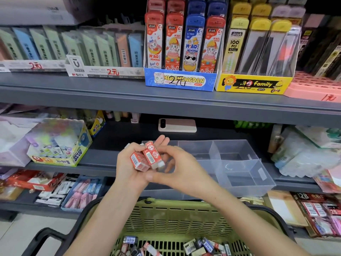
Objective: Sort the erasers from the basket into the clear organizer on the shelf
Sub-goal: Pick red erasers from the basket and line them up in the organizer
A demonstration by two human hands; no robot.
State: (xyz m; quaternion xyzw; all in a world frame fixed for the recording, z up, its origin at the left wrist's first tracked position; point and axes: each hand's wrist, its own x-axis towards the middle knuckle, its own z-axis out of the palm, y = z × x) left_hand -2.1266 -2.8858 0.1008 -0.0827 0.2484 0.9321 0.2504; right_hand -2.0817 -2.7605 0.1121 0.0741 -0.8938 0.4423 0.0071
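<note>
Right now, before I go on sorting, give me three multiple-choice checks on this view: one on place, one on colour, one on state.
1. Where does the clear organizer stand?
A) on the floor
B) on the shelf, just beyond the left hand
C) on a chair

2. What colour are the sleeves of the erasers in the left hand?
A) red
B) blue
C) yellow

3. What do the organizer's visible compartments hold?
A) a full load of erasers
B) pencils
C) nothing

Answers:
1 B: the organizer sits on the grey shelf directly behind the left hand.
2 A: the left hand's fingers cradle erasers whose printed sleeves are red.
3 C: every compartment in view shows only bare clear plastic.
</note>
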